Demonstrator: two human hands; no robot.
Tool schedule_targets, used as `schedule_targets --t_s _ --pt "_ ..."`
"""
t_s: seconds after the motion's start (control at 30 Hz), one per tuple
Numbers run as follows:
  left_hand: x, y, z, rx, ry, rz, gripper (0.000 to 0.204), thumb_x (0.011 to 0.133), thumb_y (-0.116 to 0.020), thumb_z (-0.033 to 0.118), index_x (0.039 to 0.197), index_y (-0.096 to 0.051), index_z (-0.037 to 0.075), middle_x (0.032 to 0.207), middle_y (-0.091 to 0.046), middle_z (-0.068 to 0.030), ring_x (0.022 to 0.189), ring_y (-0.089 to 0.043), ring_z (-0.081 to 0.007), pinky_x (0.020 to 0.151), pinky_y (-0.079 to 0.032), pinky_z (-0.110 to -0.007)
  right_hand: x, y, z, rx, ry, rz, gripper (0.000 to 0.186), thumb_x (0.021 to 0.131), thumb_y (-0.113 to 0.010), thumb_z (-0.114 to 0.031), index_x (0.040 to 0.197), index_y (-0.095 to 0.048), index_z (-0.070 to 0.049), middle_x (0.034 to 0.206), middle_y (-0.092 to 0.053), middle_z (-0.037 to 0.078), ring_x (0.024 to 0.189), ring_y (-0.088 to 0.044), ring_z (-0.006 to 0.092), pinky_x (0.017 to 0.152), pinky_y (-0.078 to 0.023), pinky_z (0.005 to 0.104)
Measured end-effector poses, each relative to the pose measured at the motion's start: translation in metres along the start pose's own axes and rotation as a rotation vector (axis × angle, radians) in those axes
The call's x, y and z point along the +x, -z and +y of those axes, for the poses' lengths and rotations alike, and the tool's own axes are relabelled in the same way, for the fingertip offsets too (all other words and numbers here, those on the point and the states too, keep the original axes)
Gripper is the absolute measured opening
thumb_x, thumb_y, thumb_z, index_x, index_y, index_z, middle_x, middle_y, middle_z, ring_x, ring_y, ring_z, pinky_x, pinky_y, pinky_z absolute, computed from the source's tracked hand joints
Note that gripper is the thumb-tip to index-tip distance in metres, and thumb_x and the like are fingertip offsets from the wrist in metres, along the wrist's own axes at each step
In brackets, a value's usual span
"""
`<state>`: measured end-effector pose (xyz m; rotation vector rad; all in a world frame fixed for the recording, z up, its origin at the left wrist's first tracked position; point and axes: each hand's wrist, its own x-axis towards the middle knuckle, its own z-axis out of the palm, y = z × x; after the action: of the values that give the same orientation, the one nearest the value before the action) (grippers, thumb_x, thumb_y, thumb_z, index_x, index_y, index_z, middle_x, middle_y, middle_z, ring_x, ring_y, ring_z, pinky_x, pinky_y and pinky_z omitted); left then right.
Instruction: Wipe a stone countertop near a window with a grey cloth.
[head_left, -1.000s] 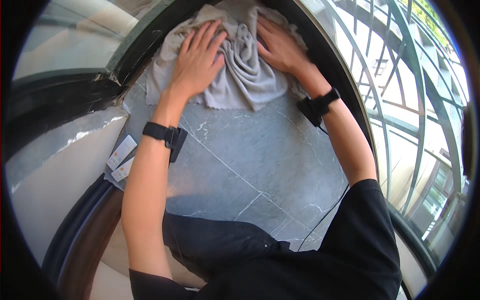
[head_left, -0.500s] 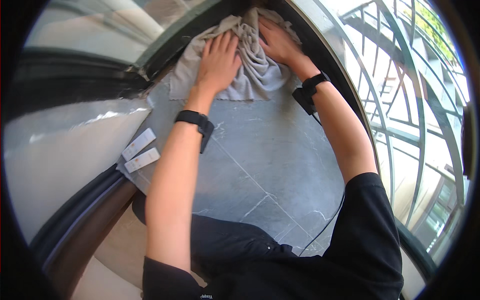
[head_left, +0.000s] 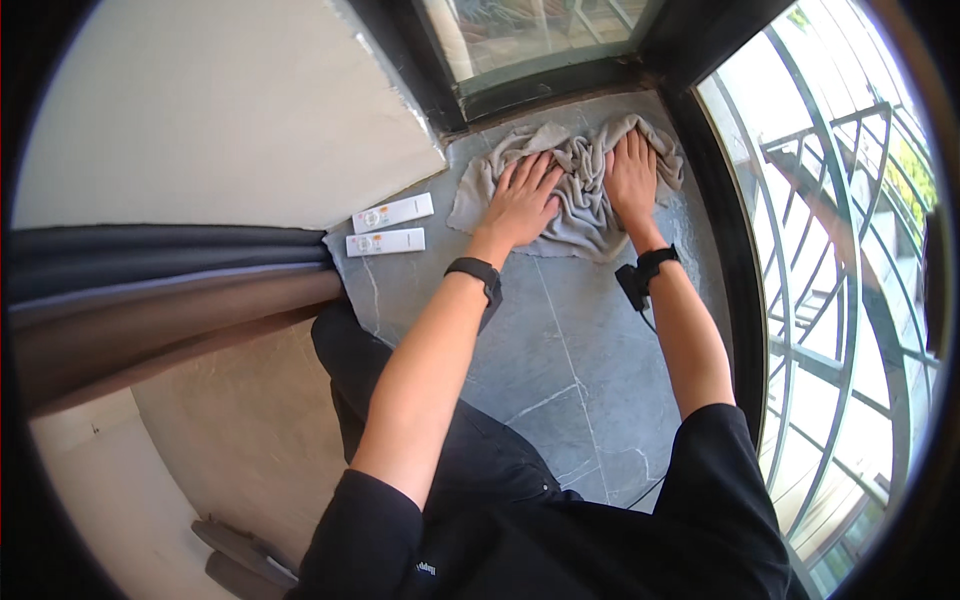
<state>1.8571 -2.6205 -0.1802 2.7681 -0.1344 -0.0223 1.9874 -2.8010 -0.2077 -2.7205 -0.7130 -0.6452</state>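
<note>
A crumpled grey cloth (head_left: 590,228) lies spread in folds on a grey, white-veined stone sill, near its far right corner. My left hand (head_left: 522,208) rests flat on the cloth's left part, fingers stretched out and slightly apart. On its right part my right hand (head_left: 631,182) presses down, also flat, with fingers pointing away from me. Neither hand grips the cloth. Both wrists wear black bands, each with a small dark box attached.
Two white remote controls (head_left: 392,212) lie side by side left of the cloth. Dark window frames (head_left: 550,95) border the sill behind and at right, with a metal grille (head_left: 845,260) outside. Grey and brown curtains (head_left: 170,300) hang at left, below a pale wall (head_left: 220,120).
The view has turned, showing more of the wall and curtains. The cloth, under both hands, has come back from the far frame, leaving a strip of sill between. Both hands stay flat on it.
</note>
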Motion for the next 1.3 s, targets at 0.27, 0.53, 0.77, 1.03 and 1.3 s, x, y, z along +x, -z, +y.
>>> schedule_targets --t_s 0.27,0.53,0.77,1.03,1.3 --pt "-0.024 0.025 -0.068 0.019 -0.005 0.139 0.055 0.101 -0.047 0.031 0.15 -0.037 0.01 0.158 -0.03 -0.0162 0.147 -0.026 -0.0347 0.121 -0.022 -0.046 0.006 0.012 -0.016 -0.009 -0.055 0.039 0.043 0.093 -0.046 -0.026 0.125 -0.056 0.003 0.134 -0.055 0.019 0.127 -0.049 0.0332 0.108 -0.035 0.0436" --pt "-0.023 0.023 -0.063 0.019 -0.034 0.169 0.053 0.101 -0.048 0.029 0.147 -0.038 0.006 0.154 -0.033 -0.0205 0.145 -0.028 -0.0364 0.12 -0.023 -0.047 0.05 -0.023 -0.024 -0.207 -0.157 0.078 0.046 0.091 -0.048 -0.029 0.121 -0.058 0.005 0.131 -0.058 0.021 0.12 -0.054 0.0342 0.101 -0.04 0.0457" --pt "-0.027 0.015 -0.032 0.04 0.071 0.175 0.056 0.1 -0.048 0.031 0.148 -0.038 0.004 0.154 -0.034 -0.0218 0.146 -0.027 -0.0374 0.12 -0.02 -0.049 0.075 -0.064 -0.024 -0.407 -0.302 0.191 0.049 0.09 -0.047 -0.032 0.116 -0.06 0.008 0.124 -0.06 0.025 0.118 -0.054 0.0376 0.1 -0.039 0.0497" --pt "-0.046 0.009 -0.018 0.007 0.045 0.199 0.055 0.099 -0.05 0.031 0.144 -0.043 0.001 0.154 -0.034 -0.023 0.147 -0.024 -0.0365 0.121 -0.016 -0.049 0.058 -0.067 -0.103 -0.402 -0.307 -0.014 0.062 0.093 -0.045 -0.036 0.124 -0.056 0.016 0.131 -0.056 0.032 0.126 -0.05 0.0439 0.109 -0.032 0.0541" --pt "-0.035 0.019 -0.028 0.048 -0.053 0.186 0.052 0.098 -0.053 0.031 0.139 -0.047 0.001 0.151 -0.037 -0.0217 0.146 -0.027 -0.0347 0.12 -0.019 -0.048 0.067 -0.062 -0.103 -0.397 -0.268 0.075 0.062 0.093 -0.045 -0.035 0.119 -0.058 0.019 0.126 -0.057 0.036 0.124 -0.05 0.0478 0.105 -0.034 0.0567"
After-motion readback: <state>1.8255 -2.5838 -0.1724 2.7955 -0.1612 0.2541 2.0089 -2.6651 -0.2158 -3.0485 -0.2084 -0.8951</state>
